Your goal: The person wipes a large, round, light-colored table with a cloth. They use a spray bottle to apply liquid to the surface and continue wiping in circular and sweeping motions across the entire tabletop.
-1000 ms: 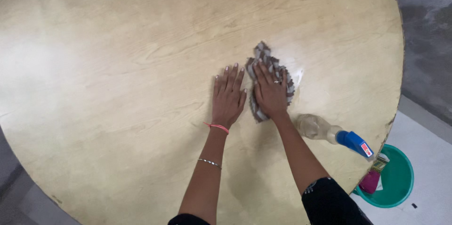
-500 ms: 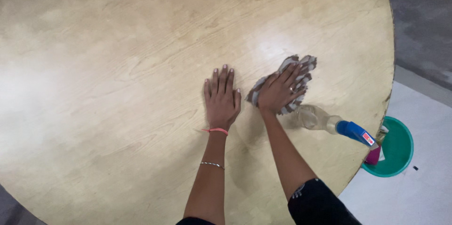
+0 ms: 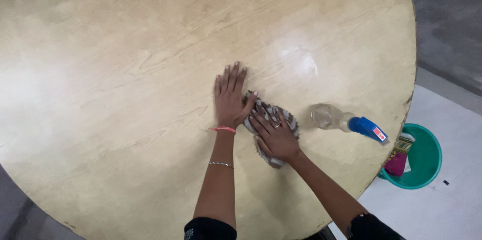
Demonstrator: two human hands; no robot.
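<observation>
Since half a second ago, my right hand (image 3: 275, 138) has drawn the cloth (image 3: 271, 134) back from beside the spray bottle (image 3: 346, 122) toward my body, so that the cloth now lies just right of my left hand (image 3: 230, 100) and touches its thumb side. That left hand has stayed where it was.

Left hand: open, palm down, fingers together and pointing away from me, flat on the round wooden table (image 3: 125, 69). It grips nothing; I judge that it serves as a brace while the other arm moves. A pink band sits at its wrist and a thin silver bracelet further down the forearm.

Right hand: open and spread, pressed flat on top of the cloth with fingers angled toward the left hand. It pins the cloth to the wood by pressure rather than closing around it, which keeps a wide patch of fabric in contact with the surface. A ring shows on one finger.

Cloth: grey and white, patterned, bunched under the right palm, with its edges showing around the fingers.

Spray bottle: clear body with a blue trigger head, lying on its side to the right of the cloth, apart from it, head pointing to the table's edge.

Green basin (image 3: 425, 162): on the floor beyond the table's right edge, near the bottle's head, holding some small items, one of them pink.

A shiny patch on the wood lies beyond the cloth.
</observation>
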